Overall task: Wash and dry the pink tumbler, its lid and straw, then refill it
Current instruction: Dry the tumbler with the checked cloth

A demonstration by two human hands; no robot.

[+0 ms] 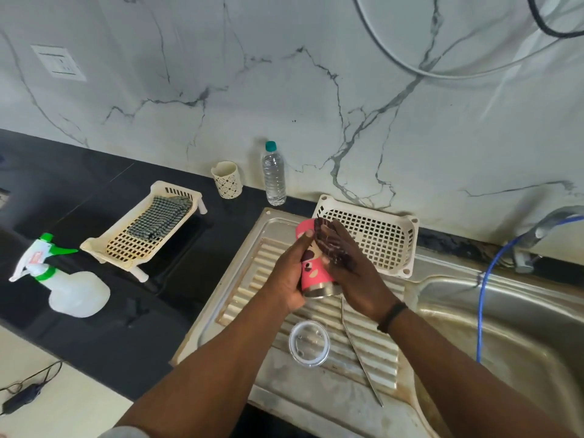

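scrubbing in progress, tumbler (311,267) being held above the ribbed drainboard (252,289) of the sink (505,327). left hand (289,276) is wrapping its fingers round the pink body, steel base pointing toward the person. right hand (346,263) is pressing a dark scrubber (328,245) flat against the tumbler's side, fingers mostly straight. judgement: turning the tumbler within the left grip would be letting the scrubber reach all round; rim and inside probably needing attention too. clear lid (309,343) is lying on the drainboard, nearer the person than the tumbler; metal straw (360,352) is lying just beside the lid. white basket (369,245) is sitting behind the tumbler. black bench (94,191) left of the drainboard is carrying a rack with a checked cloth (161,219), spray bottle (60,279), cup (227,180), water bottle (273,175). marble-patterned wall (284,74) behind.
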